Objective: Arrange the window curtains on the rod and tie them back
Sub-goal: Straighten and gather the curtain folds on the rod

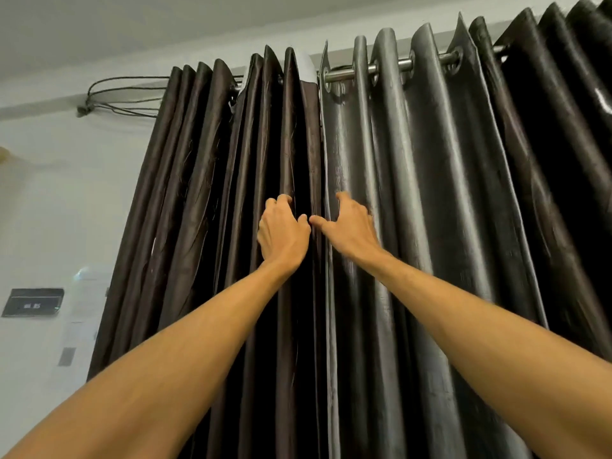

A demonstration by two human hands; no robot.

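Note:
Two curtains hang from a metal rod [390,67] by eyelets. The left curtain [205,200] is dark brown and bunched into tight folds. The right curtain [430,180] is grey near the middle and darker toward the right, spread in wider folds. Both arms reach up to where the two curtains meet. My left hand [283,231] curls its fingers round the brown curtain's inner edge fold. My right hand [351,223] hooks its fingers into the grey curtain's inner edge, thumb pointing left. The hands are nearly touching.
A white wall [49,210] lies left of the curtains, with a dark switch panel [33,302] low on it. Black cables [122,94] loop from a wall fixing near the rod's left end. The ceiling is close above the rod.

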